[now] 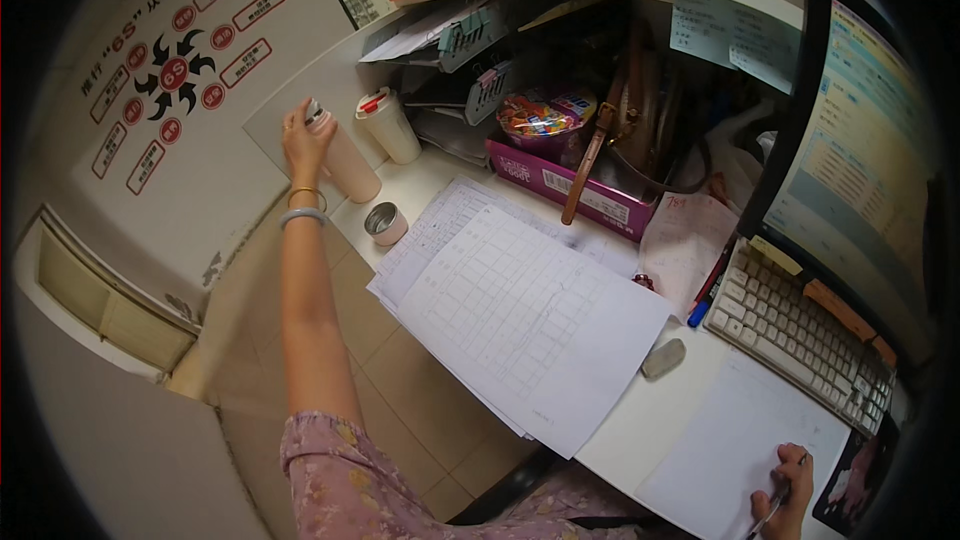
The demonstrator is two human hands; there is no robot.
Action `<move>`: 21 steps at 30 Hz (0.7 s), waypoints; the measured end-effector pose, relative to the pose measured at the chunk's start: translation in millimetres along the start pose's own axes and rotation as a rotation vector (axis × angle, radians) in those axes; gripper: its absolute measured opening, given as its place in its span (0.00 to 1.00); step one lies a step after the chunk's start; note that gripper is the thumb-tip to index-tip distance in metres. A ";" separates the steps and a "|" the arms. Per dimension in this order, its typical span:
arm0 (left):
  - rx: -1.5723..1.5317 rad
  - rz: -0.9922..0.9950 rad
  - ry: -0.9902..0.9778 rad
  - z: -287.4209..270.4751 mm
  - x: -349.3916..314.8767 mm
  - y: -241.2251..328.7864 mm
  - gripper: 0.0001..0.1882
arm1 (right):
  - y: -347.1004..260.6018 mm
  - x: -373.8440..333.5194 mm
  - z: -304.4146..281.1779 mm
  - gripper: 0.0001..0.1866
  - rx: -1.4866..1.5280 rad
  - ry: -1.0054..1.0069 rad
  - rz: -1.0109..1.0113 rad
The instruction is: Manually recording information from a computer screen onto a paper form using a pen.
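Here, left hand (pixel 303 136) reaches far out to the counter's (pixel 660 405) far left corner, grip wrapped around the top of a tall pale bottle (pixel 345 162). The fingers cover the bottle's neck, so its cap cannot be made out. Bottle stands upright. A second bottle (pixel 389 124) with a red-and-white top stands just beside it; a small round lid (pixel 385 223) lies near, mouth up, contents unclear.

Right hand (pixel 788 498) sits at the lower right, partly cut off by the frame edge. Its grip is closed on a pen (pixel 770 515) over a blank sheet (pixel 745 445); the pen tip is not clear.

A stack of gridded papers (pixel 520 310) lies mid-counter, its lower sheets hidden. Grey eraser (pixel 663 358) lies near it. Keyboard (pixel 800 335) and monitor (pixel 865 160) run off to the right, blurred by distortion.
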State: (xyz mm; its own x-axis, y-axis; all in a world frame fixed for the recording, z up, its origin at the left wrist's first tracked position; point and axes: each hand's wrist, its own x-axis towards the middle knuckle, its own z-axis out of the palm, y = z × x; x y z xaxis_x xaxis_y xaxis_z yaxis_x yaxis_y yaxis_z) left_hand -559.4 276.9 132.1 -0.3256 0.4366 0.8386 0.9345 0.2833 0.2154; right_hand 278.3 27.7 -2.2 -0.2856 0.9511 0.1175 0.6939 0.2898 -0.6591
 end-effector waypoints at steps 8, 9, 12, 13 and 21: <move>-0.052 -0.261 0.229 30.0 -36.2 0.5 0.59 | -5.1 4.1 -2.4 0.22 -0.012 -0.013 -0.062; -0.053 -0.258 0.230 32.1 -37.5 -0.8 0.59 | -5.9 4.5 -2.5 0.22 -0.031 -0.012 -0.077; -0.207 -0.399 0.158 33.7 -40.2 -1.8 0.57 | -7.8 7.2 -0.5 0.21 -0.045 -0.009 -0.067; -0.200 -0.423 0.136 34.3 -41.1 1.9 0.56 | -8.3 7.7 0.4 0.21 -0.049 -0.004 -0.060; -0.163 -0.450 0.038 37.4 -38.2 12.5 0.55 | -9.1 6.3 8.1 0.24 -0.021 0.141 -0.045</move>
State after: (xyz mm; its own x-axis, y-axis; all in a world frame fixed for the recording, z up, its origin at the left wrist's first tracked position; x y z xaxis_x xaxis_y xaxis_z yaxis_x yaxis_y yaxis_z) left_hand -540.6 295.7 84.1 -0.7005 0.2688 0.6611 0.7132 0.2977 0.6346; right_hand 264.8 30.2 -1.5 -0.2221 0.9422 0.2509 0.6966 0.3333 -0.6354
